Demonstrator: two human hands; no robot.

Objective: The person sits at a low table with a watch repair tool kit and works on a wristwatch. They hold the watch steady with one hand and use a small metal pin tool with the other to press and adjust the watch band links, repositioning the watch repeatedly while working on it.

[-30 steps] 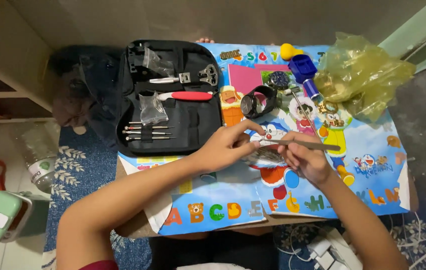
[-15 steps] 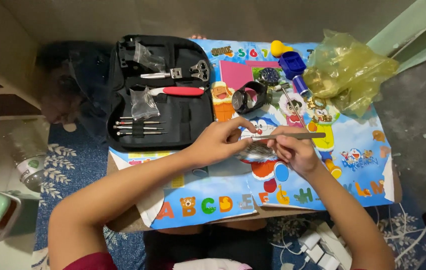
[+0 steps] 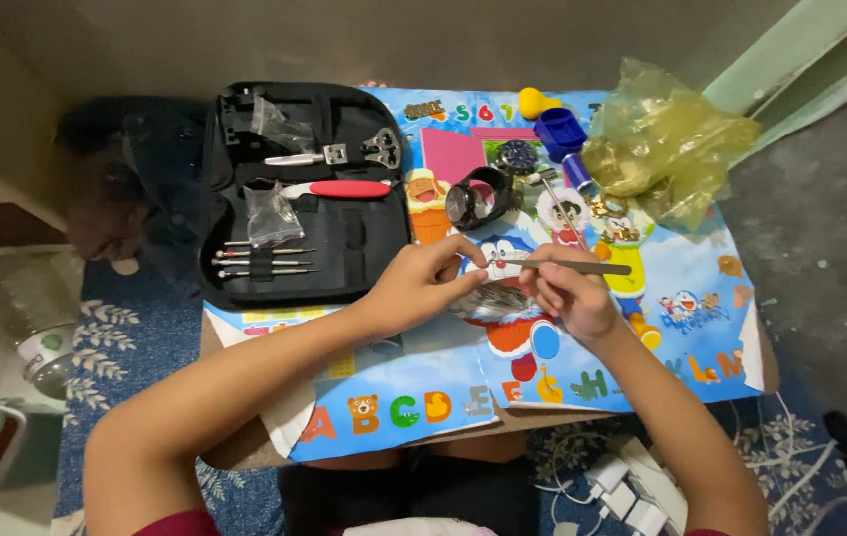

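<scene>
While our left hand (image 3: 423,283) pins the metal watch band (image 3: 495,298), our right hand (image 3: 567,293) pinches the slim tool (image 3: 582,267) (held level); steady pressure seems best.

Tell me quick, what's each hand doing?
Left hand: closed, pinching the metal watch band.
Right hand: closed, holding a thin metal tool.

Crumpled yellow plastic bag (image 3: 664,139) at table's far right corner. Two small clear plastic packets (image 3: 271,213) inside open black tool case (image 3: 364,248) on left. Clear bottle with green label (image 3: 44,342) on floor, far left.
</scene>
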